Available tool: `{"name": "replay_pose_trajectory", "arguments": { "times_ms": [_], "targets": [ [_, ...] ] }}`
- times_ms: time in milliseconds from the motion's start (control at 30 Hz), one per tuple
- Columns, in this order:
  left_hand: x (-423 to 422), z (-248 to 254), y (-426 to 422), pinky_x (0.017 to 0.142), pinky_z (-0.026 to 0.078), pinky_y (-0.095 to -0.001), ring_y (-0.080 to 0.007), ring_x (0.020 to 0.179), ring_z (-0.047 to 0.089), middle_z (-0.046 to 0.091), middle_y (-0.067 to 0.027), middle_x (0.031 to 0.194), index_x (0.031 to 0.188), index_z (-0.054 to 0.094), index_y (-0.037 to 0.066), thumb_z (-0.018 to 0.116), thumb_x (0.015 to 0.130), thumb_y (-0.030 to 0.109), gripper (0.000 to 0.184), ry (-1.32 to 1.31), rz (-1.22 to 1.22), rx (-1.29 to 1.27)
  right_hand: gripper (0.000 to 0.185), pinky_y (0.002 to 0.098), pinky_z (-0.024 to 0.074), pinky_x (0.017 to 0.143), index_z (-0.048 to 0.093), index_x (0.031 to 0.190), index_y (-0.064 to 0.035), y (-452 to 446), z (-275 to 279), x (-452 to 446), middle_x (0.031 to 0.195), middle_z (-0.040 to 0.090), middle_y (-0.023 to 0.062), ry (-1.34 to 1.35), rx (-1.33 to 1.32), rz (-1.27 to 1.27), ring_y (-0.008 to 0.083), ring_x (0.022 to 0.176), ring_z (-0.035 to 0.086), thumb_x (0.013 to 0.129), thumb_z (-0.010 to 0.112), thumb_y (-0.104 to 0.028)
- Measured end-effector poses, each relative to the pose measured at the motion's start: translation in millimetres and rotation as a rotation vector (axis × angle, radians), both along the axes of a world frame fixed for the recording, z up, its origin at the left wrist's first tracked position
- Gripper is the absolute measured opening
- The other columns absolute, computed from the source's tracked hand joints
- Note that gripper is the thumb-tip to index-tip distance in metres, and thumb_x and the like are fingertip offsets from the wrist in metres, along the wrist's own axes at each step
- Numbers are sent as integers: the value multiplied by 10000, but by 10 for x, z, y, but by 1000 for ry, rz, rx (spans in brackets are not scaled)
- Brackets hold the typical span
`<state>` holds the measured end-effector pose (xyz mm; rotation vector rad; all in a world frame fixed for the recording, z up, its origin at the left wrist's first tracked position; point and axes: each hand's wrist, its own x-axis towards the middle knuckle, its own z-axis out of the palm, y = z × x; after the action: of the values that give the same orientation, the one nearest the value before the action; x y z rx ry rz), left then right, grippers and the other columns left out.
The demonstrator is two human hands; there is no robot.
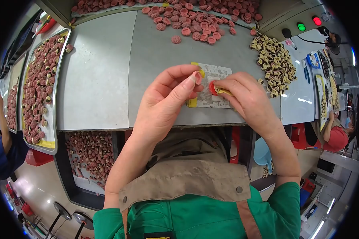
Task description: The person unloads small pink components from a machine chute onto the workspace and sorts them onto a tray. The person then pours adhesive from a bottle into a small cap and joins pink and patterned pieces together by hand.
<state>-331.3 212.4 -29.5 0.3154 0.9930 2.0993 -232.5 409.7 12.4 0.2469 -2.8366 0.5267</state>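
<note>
On my feed, the left hand (163, 95) pinches a shell (197, 78), the right hand (249, 94) a red piece (212, 88); seemingly filled shells (39, 87) pack frame left, loose shells (196, 36) remain up top.

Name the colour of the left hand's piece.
Piece in left hand: pink, best seen in head view.

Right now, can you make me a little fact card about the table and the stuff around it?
Left hand: pinching a pink piece
Right hand: touching a small red thing
Board: on the table
Pink pile: far side
Cream-and-brown pile: right side
Tray: at left, holding many pieces
Lights: one green, one red
</note>
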Motion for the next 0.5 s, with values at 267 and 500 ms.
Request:
{"name": "replay_pose_trajectory", "arguments": {
  "times_ms": [267,500],
  "targets": [
    [16,11,24,882,478,-244,-106,1011,603,642,-40,1140,1276,570,14,604,1008,145,300,19,-8,-19,182,285,514,864,639,1116,6,-203,-23,82,1074,624,73,-56,-1123,-202,143,1000,625,949,651,-66],
    [80,-11,53,909,501,-260,-114,1046,619,646,-59,1170,1241,596,-3,635,991,131,286,121,56,-15,203,312,538,747,647,1109,-46,-383,-80,-76,1050,638,95,200,-595,-135,213,890,635,910,684,-60]
  ]
}}
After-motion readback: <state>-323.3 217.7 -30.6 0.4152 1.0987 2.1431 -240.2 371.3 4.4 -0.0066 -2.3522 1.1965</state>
